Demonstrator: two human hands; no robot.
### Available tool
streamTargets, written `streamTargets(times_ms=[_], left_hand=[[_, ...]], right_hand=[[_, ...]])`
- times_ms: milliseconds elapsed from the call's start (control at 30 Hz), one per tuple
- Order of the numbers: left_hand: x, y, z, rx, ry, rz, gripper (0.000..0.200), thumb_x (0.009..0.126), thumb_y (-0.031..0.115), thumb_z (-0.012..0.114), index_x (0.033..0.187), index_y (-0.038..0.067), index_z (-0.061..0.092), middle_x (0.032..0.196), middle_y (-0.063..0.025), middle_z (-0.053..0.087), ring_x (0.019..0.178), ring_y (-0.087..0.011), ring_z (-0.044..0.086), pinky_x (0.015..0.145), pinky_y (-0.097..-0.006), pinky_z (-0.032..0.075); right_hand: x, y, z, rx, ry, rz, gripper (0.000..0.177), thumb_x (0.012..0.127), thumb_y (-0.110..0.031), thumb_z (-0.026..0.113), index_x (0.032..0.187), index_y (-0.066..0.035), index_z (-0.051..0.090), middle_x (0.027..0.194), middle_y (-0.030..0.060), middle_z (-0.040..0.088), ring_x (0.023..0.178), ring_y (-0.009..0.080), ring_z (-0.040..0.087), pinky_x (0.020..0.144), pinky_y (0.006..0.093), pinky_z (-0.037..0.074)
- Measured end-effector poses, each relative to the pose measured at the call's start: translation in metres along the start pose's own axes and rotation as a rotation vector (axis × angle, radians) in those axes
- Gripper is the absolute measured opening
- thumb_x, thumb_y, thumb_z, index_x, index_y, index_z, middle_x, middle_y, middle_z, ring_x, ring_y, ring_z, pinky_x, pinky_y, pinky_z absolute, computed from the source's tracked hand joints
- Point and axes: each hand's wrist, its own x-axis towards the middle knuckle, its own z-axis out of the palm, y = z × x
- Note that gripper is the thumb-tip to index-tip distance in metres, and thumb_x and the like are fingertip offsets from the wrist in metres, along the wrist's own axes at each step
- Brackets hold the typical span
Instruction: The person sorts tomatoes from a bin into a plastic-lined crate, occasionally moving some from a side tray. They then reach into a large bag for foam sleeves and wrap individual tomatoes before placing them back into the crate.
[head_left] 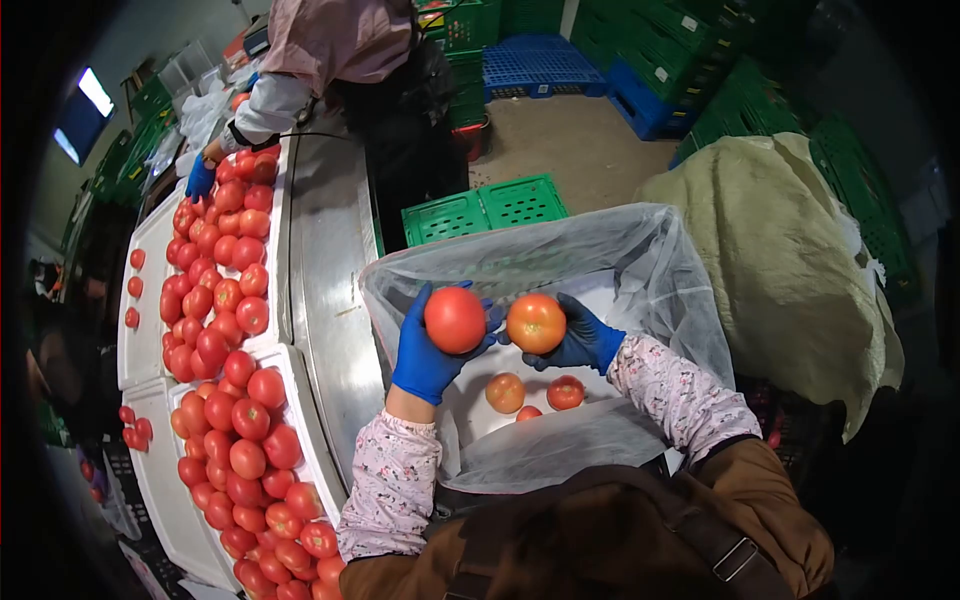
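Observation:
Wearing a blue glove, my left hand (425, 358) holds a large red tomato (455, 320). My right hand (588, 338), in a darker blue glove, holds an orange-red tomato (536, 323) beside it, the two fruits a small gap apart. Both hands are over a crate lined with thin whitish sheeting (690, 300). At the bottom of the crate lie a paler orange tomato (505, 393), a red one (565, 392) and a smaller-looking, partly covered one (529, 413).
White trays (300, 400) heaped with red tomatoes (247, 459) line the left. A co-worker's blue-gloved hand (200, 179) touches the far heap. Beyond my crate are a green crate (485, 210) and blue pallets (540, 62); a greenish cloth (765, 250) hangs at the right.

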Motion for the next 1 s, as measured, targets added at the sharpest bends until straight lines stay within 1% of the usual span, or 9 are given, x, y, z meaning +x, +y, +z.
streamTargets(times_ms=[33, 67, 167, 400, 600, 833, 900, 967, 1000], left_hand=[[0.001, -0.002, -0.003, 0.010, -0.005, 0.026, 0.052, 0.083, 0.047, 0.041, 0.118, 0.007, 0.042, 0.110, -0.0191, 0.051, 0.102, -0.0365, 0.049, 0.080, -0.0466, 0.043], [0.001, -0.004, -0.005, 0.185, -0.027, 0.134, 0.051, 0.083, 0.045, 0.041, 0.117, 0.007, 0.042, 0.109, -0.0187, 0.051, 0.102, -0.0338, 0.050, 0.079, -0.0471, 0.043], [0.000, 0.001, -0.005, -0.075, -0.006, -0.018, 0.051, 0.083, 0.045, 0.041, 0.117, 0.007, 0.043, 0.108, -0.0182, 0.052, 0.101, -0.0326, 0.051, 0.079, -0.0469, 0.044], [-0.002, -0.001, -0.007, 0.010, -0.018, 0.034, 0.051, 0.083, 0.046, 0.041, 0.116, 0.007, 0.043, 0.108, -0.0174, 0.052, 0.098, -0.0317, 0.052, 0.078, -0.0473, 0.044], [-0.001, -0.001, -0.006, 0.028, -0.022, 0.045, 0.053, 0.083, 0.046, 0.042, 0.117, 0.006, 0.042, 0.109, -0.0177, 0.052, 0.098, -0.0312, 0.052, 0.078, -0.0486, 0.043], [-0.004, 0.003, -0.001, -0.080, -0.009, -0.026, 0.052, 0.083, 0.044, 0.044, 0.118, 0.006, 0.042, 0.109, -0.0181, 0.051, 0.098, -0.0319, 0.050, 0.084, -0.0497, 0.040], [-0.004, 0.001, -0.004, -0.085, -0.011, -0.030, 0.052, 0.082, 0.044, 0.044, 0.118, 0.006, 0.042, 0.109, -0.0181, 0.051, 0.099, -0.0324, 0.050, 0.086, -0.0499, 0.039], [-0.007, -0.001, -0.014, 0.284, -0.076, 0.206, 0.056, 0.080, 0.047, 0.047, 0.120, 0.008, 0.041, 0.112, -0.0184, 0.050, 0.106, -0.0362, 0.046, 0.087, -0.0494, 0.038], [-0.018, 0.016, -0.017, 0.301, -0.049, 0.256, 0.056, 0.080, 0.047, 0.047, 0.120, 0.008, 0.041, 0.112, -0.0184, 0.050, 0.106, -0.0362, 0.046, 0.087, -0.0494, 0.038]], right_hand=[[0.002, 0.000, 0.001, 0.049, -0.088, -0.068, 0.063, 0.076, -0.046, 0.055, 0.120, -0.005, 0.038, 0.110, 0.0203, 0.048, 0.086, 0.0284, 0.055, 0.064, 0.0367, 0.049], [0.004, -0.001, 0.008, 0.017, -0.036, -0.073, 0.064, 0.075, -0.049, 0.055, 0.119, -0.005, 0.039, 0.108, 0.0184, 0.049, 0.086, 0.0283, 0.054, 0.058, 0.0345, 0.048], [0.009, 0.000, 0.027, 0.136, -0.015, -0.030, 0.064, 0.075, -0.048, 0.055, 0.119, -0.005, 0.038, 0.108, 0.0167, 0.049, 0.088, 0.0294, 0.053, 0.055, 0.0334, 0.048], [0.010, 0.002, 0.035, 0.130, 0.142, -0.041, 0.063, 0.077, -0.051, 0.047, 0.116, -0.002, 0.041, 0.109, 0.0139, 0.050, 0.083, 0.0306, 0.054, 0.043, 0.0290, 0.047], [0.012, 0.000, 0.045, 0.022, 0.138, -0.043, 0.067, 0.076, -0.054, 0.045, 0.115, 0.000, 0.041, 0.106, 0.0146, 0.051, 0.076, 0.0306, 0.055, 0.037, 0.0256, 0.044], [0.015, 0.004, 0.051, -0.017, 0.112, -0.065, 0.066, 0.076, -0.052, 0.045, 0.114, 0.001, 0.041, 0.106, 0.0156, 0.051, 0.078, 0.0309, 0.055, 0.041, 0.0285, 0.047], [0.011, 0.001, 0.048, -0.169, 0.062, -0.024, 0.067, 0.076, -0.052, 0.047, 0.118, 0.000, 0.039, 0.111, 0.0158, 0.050, 0.084, 0.0323, 0.056, 0.047, 0.0306, 0.050], [-0.006, -0.002, 0.051, -0.395, 0.118, -0.101, 0.078, 0.072, -0.050, 0.054, 0.129, -0.004, 0.027, 0.127, 0.0154, 0.039, 0.099, 0.0357, 0.053, 0.064, 0.0307, 0.053], [0.016, -0.005, 0.054, -0.404, 0.067, -0.073, 0.078, 0.072, -0.050, 0.054, 0.129, -0.004, 0.027, 0.127, 0.0154, 0.039, 0.099, 0.0357, 0.053, 0.064, 0.0307, 0.053]])
